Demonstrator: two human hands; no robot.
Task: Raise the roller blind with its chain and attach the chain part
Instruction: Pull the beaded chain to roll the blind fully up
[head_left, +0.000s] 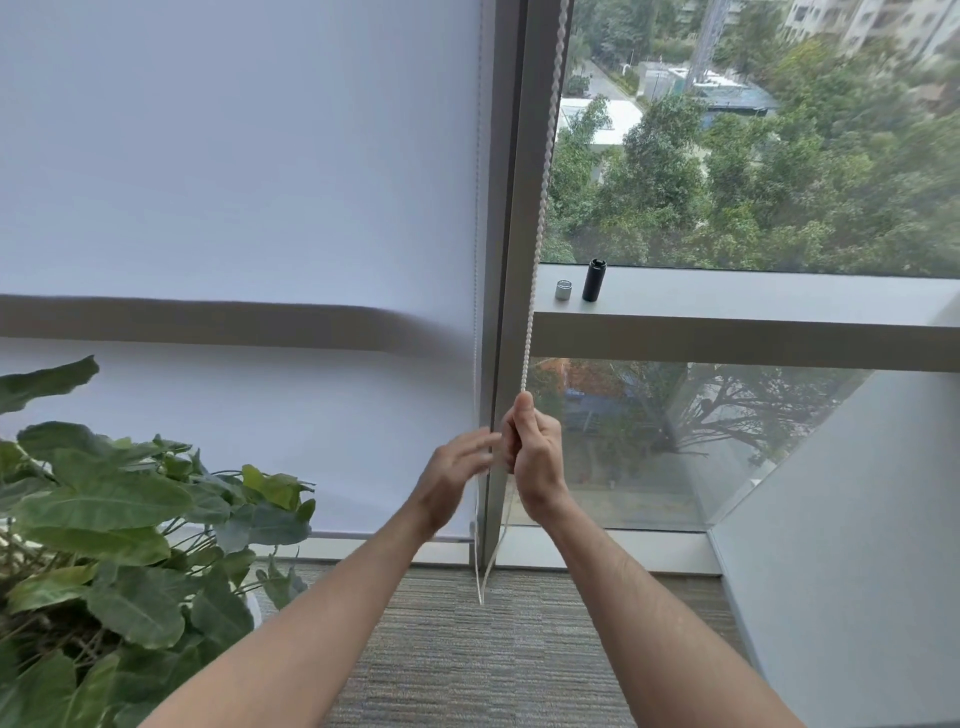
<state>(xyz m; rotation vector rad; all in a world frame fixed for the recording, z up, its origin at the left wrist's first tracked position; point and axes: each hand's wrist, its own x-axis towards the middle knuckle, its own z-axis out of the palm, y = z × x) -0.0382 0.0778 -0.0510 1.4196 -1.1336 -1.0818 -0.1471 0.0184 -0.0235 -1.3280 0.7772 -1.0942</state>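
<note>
Two hands: yours, raised at the mullion.
Right hand (535, 447): fist closed round the twisted chain (540, 208).
Left hand (457, 478): blurred, fingers spread; contact unclear.
Roller blind (234, 208): fully lowered, leftward.
Chain loop: hangs near the floor.

Roller blind (234, 182) left of the frame post (511, 208); chain (543, 197) right; plant (119, 519) lower left.

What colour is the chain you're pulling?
White, beaded chain; clearest in the head view, above the right hand.

Two bare forearms, no sleeves, left hand (453, 478), right hand (535, 457), no rings/watch visible
</note>
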